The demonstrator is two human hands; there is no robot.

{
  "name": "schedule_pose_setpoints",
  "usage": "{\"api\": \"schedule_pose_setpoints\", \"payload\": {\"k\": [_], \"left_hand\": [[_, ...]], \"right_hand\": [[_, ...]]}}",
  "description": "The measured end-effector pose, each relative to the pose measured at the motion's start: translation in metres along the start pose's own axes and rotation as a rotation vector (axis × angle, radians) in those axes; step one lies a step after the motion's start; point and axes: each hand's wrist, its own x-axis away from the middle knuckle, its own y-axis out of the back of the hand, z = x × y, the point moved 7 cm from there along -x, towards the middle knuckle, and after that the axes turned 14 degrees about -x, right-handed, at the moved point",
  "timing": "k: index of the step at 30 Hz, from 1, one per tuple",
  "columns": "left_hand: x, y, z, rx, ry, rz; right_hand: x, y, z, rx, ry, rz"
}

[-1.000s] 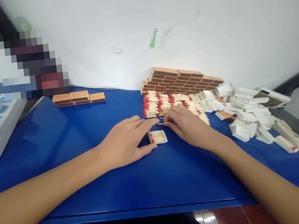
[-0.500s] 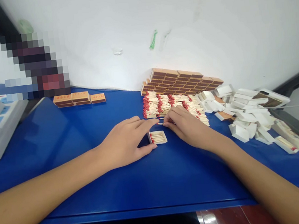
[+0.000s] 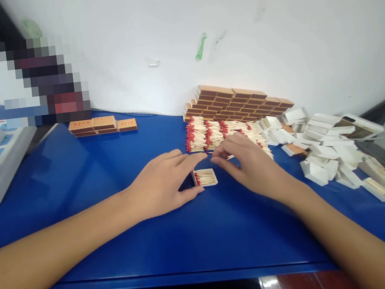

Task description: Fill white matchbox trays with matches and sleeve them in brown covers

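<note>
A small white matchbox tray [image 3: 216, 181] lies on the blue table, holding several red-headed matches [image 3: 205, 177]. My left hand [image 3: 160, 183] is open around its left end. The thumb touches the lower left corner and the index finger stretches past the far side. My right hand [image 3: 246, 161] hovers beyond the tray's right end, thumb and index fingertips slightly apart, with no match visible between them. Just by its fingertips, a loose match [image 3: 209, 152] lies at the near edge of a large pile of matches [image 3: 196, 134].
Stacked brown matchboxes [image 3: 239, 99] stand against the wall behind the pile. White empty trays [image 3: 321, 148] lie heaped at right, near a phone [image 3: 359, 126]. Closed matchboxes [image 3: 103, 123] sit at back left, with a white power strip [image 3: 4, 170] at far left.
My right thumb and index finger, pinching a match half a second ago, have parted slightly, and that match no longer shows between them. My left hand stays by the tray.
</note>
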Motion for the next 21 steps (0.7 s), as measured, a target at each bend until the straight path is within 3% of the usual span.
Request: {"api": "schedule_pose_setpoints", "payload": {"k": [2, 6, 21], "left_hand": [[0.000, -0.001, 0.000, -0.002, 0.002, 0.001], [0.001, -0.001, -0.001, -0.004, -0.013, -0.009], [0.001, 0.003, -0.003, -0.007, -0.032, -0.042]], "right_hand": [[0.000, 0.004, -0.014, 0.084, 0.003, -0.054], [0.000, 0.001, -0.035, 0.140, -0.019, -0.041], [-0.005, -0.003, -0.035, 0.179, -0.034, -0.035]]}}
